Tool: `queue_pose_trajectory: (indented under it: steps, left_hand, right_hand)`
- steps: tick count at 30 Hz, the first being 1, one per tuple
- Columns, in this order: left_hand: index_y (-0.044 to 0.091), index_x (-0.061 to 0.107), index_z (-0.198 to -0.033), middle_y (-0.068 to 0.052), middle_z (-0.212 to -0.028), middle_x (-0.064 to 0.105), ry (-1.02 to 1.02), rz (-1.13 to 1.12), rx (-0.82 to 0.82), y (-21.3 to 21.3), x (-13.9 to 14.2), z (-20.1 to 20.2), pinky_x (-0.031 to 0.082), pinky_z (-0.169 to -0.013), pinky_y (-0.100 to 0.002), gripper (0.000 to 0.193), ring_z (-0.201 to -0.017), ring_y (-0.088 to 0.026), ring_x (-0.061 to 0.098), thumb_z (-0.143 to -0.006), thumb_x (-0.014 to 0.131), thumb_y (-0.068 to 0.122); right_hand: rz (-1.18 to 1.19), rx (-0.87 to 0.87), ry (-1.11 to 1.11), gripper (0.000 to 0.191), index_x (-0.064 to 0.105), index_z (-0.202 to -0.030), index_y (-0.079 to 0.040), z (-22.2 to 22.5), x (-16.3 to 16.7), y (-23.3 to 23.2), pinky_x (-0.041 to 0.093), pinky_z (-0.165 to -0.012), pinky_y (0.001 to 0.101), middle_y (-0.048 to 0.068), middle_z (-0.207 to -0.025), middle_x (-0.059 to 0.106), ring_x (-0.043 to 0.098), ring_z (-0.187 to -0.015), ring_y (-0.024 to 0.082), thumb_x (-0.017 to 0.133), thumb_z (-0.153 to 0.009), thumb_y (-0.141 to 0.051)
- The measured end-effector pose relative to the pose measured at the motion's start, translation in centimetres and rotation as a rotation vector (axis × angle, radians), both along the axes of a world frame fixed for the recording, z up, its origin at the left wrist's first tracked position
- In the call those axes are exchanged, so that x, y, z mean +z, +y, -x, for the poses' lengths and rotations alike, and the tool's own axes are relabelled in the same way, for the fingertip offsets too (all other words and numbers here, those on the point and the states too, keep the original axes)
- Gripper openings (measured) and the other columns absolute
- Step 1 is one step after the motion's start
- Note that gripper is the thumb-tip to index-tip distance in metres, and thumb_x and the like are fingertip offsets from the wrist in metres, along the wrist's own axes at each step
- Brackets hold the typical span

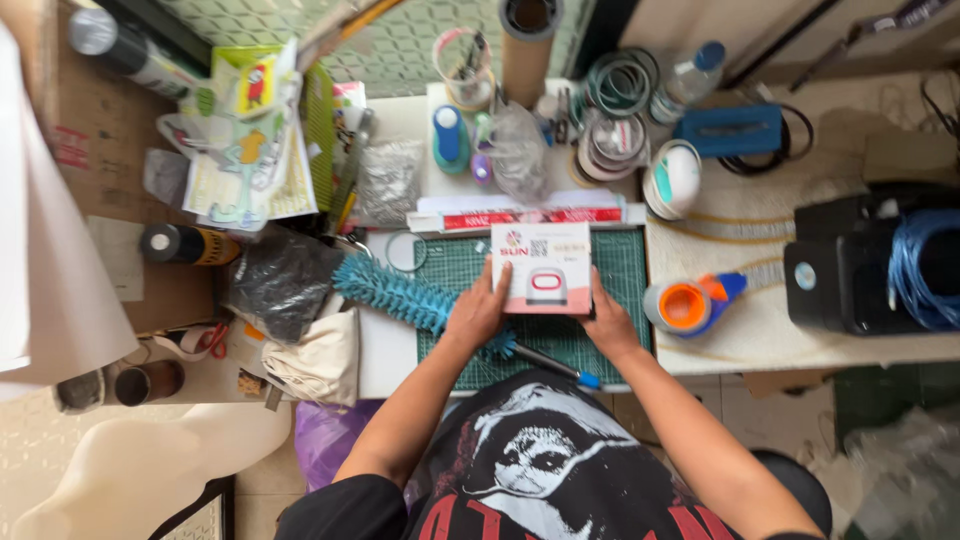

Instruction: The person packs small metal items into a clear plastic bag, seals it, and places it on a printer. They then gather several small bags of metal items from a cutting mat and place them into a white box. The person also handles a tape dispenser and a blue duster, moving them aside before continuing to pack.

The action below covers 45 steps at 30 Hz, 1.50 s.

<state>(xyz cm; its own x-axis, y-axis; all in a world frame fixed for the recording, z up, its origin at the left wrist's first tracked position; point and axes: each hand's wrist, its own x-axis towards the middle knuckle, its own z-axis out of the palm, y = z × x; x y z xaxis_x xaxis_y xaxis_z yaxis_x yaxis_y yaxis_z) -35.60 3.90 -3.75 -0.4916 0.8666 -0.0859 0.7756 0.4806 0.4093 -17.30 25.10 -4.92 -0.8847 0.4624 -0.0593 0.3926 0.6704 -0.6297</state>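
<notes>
A small white and pink cardboard box [541, 267] stands on a green cutting mat [622, 262] in the middle of the desk. My left hand [479, 308] grips the box's left side. My right hand [609, 322] grips its right side. A fuzzy blue brush [392, 291] lies slanted on the mat, just left of my left hand. A blue-tipped tool [560, 368] lies on the mat under my wrists.
An orange tape dispenser [690, 303] sits right of the mat. Behind the mat lie a long red and white box [530, 217], tape rolls [615, 80], a cardboard tube [527, 45] and plastic bags. A black machine with blue cable [870, 265] stands far right. Papers and cans crowd the left.
</notes>
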Motion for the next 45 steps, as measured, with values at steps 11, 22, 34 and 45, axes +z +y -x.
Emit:
queue_pose_trajectory:
  steps: [11, 22, 34, 45]
  left_hand:
    - [0.001, 0.058, -0.135, -0.026, -0.119, 0.072, -0.545, -0.234, 0.760, 10.8, 3.7, 14.4, 0.054, -0.096, -0.047, 0.082, -0.112, -0.041, 0.069, -0.084, 0.072, 0.064]
    - [0.001, 0.070, -0.105, -0.009, -0.102, 0.075, -1.109, -0.832, 0.504, 18.4, 7.2, 15.0, 0.045, -0.079, -0.031, 0.030, -0.089, -0.018, 0.060, -0.105, 0.056, 0.027]
    - [-0.005, 0.067, -0.115, -0.016, -0.107, 0.074, -1.312, -0.678, -0.116, 4.3, 33.5, 10.6, 0.056, -0.094, -0.035, 0.040, -0.100, -0.022, 0.071, -0.109, 0.050, 0.031]
    - [0.021, 0.024, -0.153, -0.008, -0.146, 0.052, -0.986, -1.286, 0.317, -5.1, 27.0, 9.5, 0.044, -0.109, -0.042, 0.063, -0.130, -0.020, 0.053, -0.104, 0.060, 0.037]
  right_hand:
    - [0.041, -0.073, -0.259, 0.108, 0.001, -0.161, -0.004, -2.1, 2.3, -2.4, 0.051, -0.099, 0.0481, 0.031, -0.153, 0.035, 0.053, -0.125, 0.048, 0.075, -0.083, -0.019]
    - [0.161, -0.256, 0.109, 0.062, 0.045, -0.147, -0.005, -6.8, 6.3, -3.0, 0.058, -0.084, 0.0359, 0.015, -0.142, 0.055, 0.069, -0.102, 0.019, 0.067, -0.090, -0.010]
    - [1.594, 0.179, 0.852, 0.070, 0.045, -0.150, -0.010, 8.2, 15.7, -1.7, 0.047, -0.112, 0.0424, 0.004, -0.144, 0.058, 0.054, -0.135, 0.024, 0.080, -0.090, -0.008]
    - [1.619, 0.316, 0.488, 0.063, 0.049, -0.144, -0.001, 4.3, 21.3, -5.5, 0.063, -0.083, 0.0433, 0.013, -0.121, 0.067, 0.069, -0.107, 0.027, 0.079, -0.089, -0.002]
